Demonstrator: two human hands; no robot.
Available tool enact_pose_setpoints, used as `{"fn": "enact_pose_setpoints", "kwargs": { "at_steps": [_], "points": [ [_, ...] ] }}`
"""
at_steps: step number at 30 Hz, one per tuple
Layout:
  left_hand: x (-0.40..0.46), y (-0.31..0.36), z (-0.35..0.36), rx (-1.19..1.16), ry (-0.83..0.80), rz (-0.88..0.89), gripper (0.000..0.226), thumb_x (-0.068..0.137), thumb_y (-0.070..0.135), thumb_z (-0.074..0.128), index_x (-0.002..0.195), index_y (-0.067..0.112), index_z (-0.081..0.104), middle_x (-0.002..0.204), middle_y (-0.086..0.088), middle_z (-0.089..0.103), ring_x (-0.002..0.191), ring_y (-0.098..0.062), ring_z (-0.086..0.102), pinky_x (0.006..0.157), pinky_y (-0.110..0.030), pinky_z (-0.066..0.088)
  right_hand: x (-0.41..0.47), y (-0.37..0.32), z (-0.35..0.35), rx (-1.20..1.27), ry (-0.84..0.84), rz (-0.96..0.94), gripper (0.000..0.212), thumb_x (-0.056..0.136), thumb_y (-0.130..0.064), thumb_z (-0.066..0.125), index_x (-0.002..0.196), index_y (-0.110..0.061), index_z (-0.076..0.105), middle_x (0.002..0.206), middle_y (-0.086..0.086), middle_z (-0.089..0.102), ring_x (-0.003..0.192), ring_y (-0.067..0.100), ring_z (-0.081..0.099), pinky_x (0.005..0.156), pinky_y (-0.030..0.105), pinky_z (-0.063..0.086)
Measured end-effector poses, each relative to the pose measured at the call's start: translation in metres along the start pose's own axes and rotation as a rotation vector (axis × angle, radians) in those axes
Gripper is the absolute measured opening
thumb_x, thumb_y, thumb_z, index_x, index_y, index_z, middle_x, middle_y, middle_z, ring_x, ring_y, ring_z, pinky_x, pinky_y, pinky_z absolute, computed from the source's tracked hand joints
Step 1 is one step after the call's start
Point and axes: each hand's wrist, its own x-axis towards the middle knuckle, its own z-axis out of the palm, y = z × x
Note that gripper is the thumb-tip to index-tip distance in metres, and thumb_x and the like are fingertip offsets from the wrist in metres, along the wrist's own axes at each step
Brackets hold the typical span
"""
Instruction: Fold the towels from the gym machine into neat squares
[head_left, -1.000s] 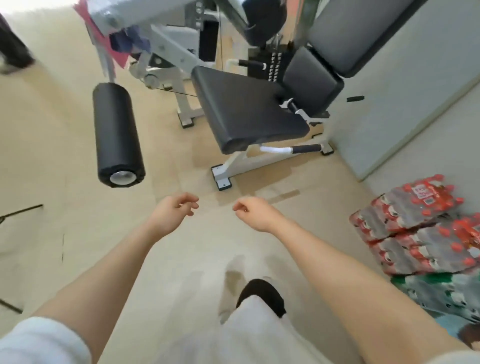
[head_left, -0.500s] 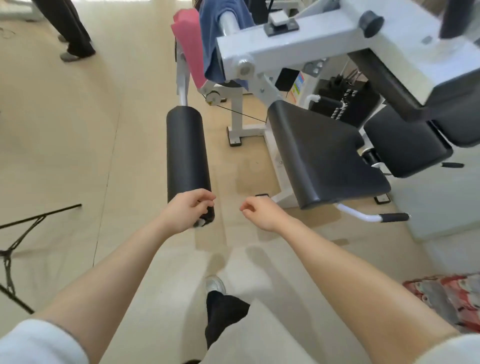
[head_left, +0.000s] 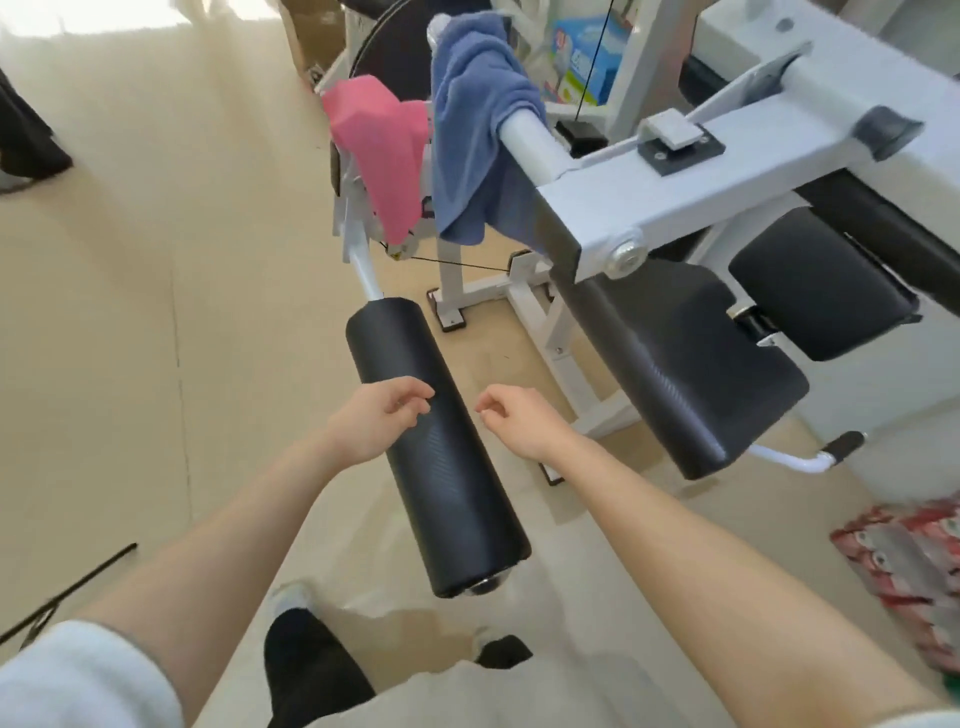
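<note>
We have a single view, from a wide-angle camera worn on the person's head, looking forward and steeply down. Our own bare forearms reach in from the bottom corners, with the left hand (head_left: 382, 415) and right hand (head_left: 522, 418) near mid-frame. The long black cylindrical foam roller pad (head_left: 436, 441) sits close beneath us, pointing toward the lens. The white steel gym machine frame (head_left: 675, 171) fills the upper right, its straight edges bowed by the lens.

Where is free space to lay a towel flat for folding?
The black padded seat is bare, bordered by the white frame and the black foam roller. The beige floor left of the roller is open too. The white bar is crowded by the blue towel and pink towel.
</note>
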Motion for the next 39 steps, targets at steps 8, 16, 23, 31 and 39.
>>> {"fn": "enact_pose_setpoints", "kwargs": {
  "at_steps": [8,16,23,31,39],
  "points": [
    [0.049,-0.064,-0.131,0.026,-0.100,0.104,0.018,0.096,0.018,0.043,0.106,0.023,0.058,0.098,0.007,0.063,0.089,-0.014,0.061,0.077,-0.020,0.043,0.071,-0.107,0.041,0.234,0.200,0.151,0.028,0.097,-0.020,0.040,0.122,-0.018,0.053,0.123,-0.001,0.058,0.106,0.013,0.052,0.084,0.024,0.040],
    [0.109,-0.082,-0.206,0.079,-0.131,0.212,0.025,0.096,0.018,0.041,0.117,0.021,0.054,0.101,0.007,0.062,0.092,-0.015,0.062,0.070,-0.014,0.042,0.135,-0.156,0.036,0.347,0.341,0.195,0.029,0.096,-0.016,0.043,0.124,-0.017,0.052,0.125,-0.002,0.056,0.111,0.013,0.052,0.088,0.024,0.042],
    [0.214,-0.068,-0.261,0.187,-0.124,0.305,0.035,0.094,0.009,0.040,0.125,0.018,0.053,0.111,0.010,0.056,0.100,-0.014,0.055,0.087,-0.023,0.038,0.245,-0.178,-0.016,0.572,0.491,0.211,0.028,0.092,-0.007,0.041,0.106,-0.018,0.062,0.098,-0.011,0.060,0.096,0.010,0.058,0.075,0.019,0.045],
    [0.358,-0.013,-0.328,0.261,-0.067,0.448,0.036,0.090,0.002,0.042,0.122,0.009,0.057,0.121,-0.007,0.055,0.114,-0.022,0.052,0.096,-0.029,0.039,0.379,-0.196,-0.108,0.466,0.660,0.264,0.031,0.092,-0.008,0.045,0.121,-0.012,0.054,0.131,0.006,0.045,0.109,0.020,0.053,0.090,0.025,0.041],
    [0.440,-0.013,-0.348,0.287,-0.049,0.459,0.046,0.088,0.000,0.042,0.129,0.017,0.053,0.141,-0.006,0.041,0.133,-0.026,0.032,0.112,-0.041,0.027,0.438,-0.191,-0.133,0.614,0.691,0.474,0.047,0.099,-0.023,0.035,0.144,-0.010,0.029,0.148,0.009,0.036,0.134,0.026,0.037,0.106,0.034,0.031]
  ]
}}
